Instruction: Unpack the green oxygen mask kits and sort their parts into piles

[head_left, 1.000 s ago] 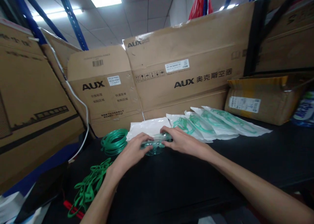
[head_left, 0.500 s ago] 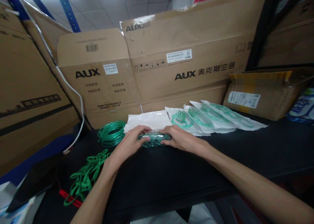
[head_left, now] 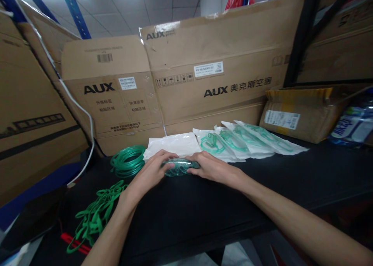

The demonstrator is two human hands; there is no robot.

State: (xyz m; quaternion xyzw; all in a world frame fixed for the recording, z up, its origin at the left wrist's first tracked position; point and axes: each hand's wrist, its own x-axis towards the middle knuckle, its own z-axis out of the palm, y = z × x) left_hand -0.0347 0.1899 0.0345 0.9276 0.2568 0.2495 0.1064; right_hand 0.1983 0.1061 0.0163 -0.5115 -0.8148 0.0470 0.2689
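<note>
Both hands are closed on a clear, green-tinted plastic piece [head_left: 179, 169] just above or on the black tabletop; its exact kind is hard to make out. My left hand [head_left: 155, 167] grips its left end, thumb toward me and fingers over the top. At the right end, my right hand [head_left: 207, 165] pinches it the same way. Directly behind them lie white paper pouches [head_left: 174, 144]. Beside my left hand sits a coil of green tubing [head_left: 128, 161]. Green elastic straps [head_left: 97, 213] lie in a tangle next to my left forearm.
Several filled pouches with green tubing [head_left: 214, 142] overlap toward the right. Large cardboard sheets [head_left: 180, 114] stand along the back. A taped carton [head_left: 294, 120] and a blue-labelled package [head_left: 354, 124] are at the right. A red-handled tool [head_left: 75, 243] lies at the front left.
The view has shifted slightly, so everything sits a little further left. Both hands keep the same grip on the plastic piece.
</note>
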